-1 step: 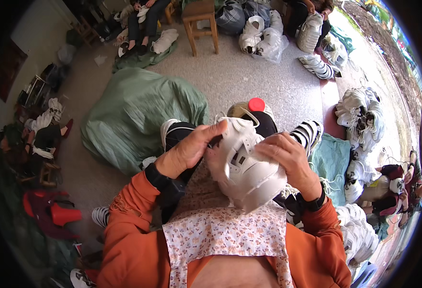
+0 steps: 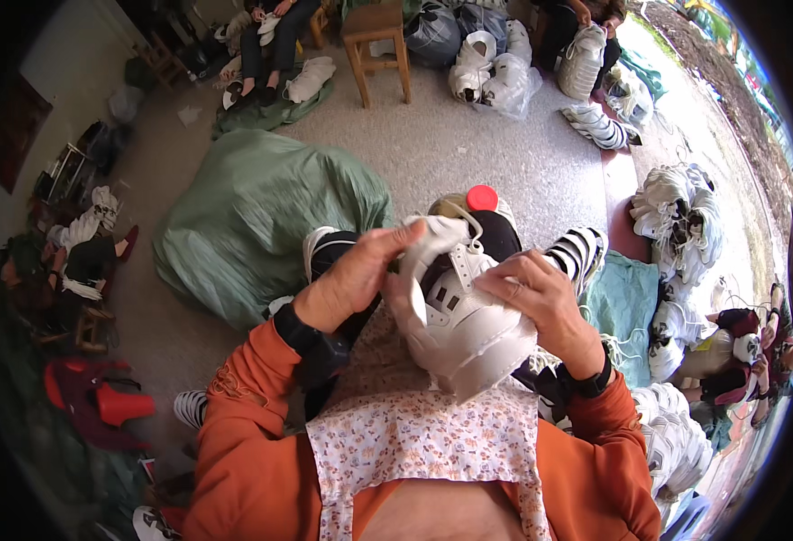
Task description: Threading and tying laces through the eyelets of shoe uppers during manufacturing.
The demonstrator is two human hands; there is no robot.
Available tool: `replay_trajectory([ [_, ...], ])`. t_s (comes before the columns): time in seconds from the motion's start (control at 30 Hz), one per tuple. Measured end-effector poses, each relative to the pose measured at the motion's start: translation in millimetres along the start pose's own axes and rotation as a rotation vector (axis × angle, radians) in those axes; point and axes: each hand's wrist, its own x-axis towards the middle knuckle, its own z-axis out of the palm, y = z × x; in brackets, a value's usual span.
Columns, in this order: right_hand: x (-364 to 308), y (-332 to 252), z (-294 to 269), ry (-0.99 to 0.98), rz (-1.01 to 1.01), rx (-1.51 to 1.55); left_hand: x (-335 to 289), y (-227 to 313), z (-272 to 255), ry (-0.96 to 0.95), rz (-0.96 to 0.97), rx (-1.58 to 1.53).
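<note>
A white shoe upper (image 2: 477, 338) is held above my lap, its opening facing up and a loose lace looping at its far end. My left hand (image 2: 365, 270) grips the upper's far left edge, thumb on top and fingers partly hidden behind it. On the other side, my right hand (image 2: 540, 298) has its fingers bent and pinched at the upper's right edge, beside the eyelet strip (image 2: 468, 270). Two small dark rectangles show inside the opening. Below the upper lies my floral apron (image 2: 423, 442).
A large green sack (image 2: 261, 216) stands ahead on the left. A red round lid (image 2: 482, 197) sits just beyond my knees. Stacked white shoe uppers (image 2: 676, 216) line the right side. A wooden stool (image 2: 374, 36) and other people working are farther off.
The shoe upper has turned slightly in my hands, and its opening and eyelet strip show more widely. Both hands stay on it with little movement.
</note>
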Motion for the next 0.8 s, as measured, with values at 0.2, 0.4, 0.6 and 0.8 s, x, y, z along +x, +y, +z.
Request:
replay_trajectory([
  [0.2, -7, 22, -5, 0.208, 0.094, -0.072, -4, 67, -101, 0.263, 0.515, 0.246],
  [0.4, -13, 84, -8, 0.837, 0.484, 0.223, -77, 124, -181, 0.351, 0.261, -0.155],
  [0.6, 10, 110, 16, 0.878, 0.356, -0.017, -102, 25, -219, 0.747, -0.037, 0.572],
  [0.8, -24, 90, 36, 0.447, 0.260, -0.316, -105, -57, -228, 0.723, -0.254, 0.923],
])
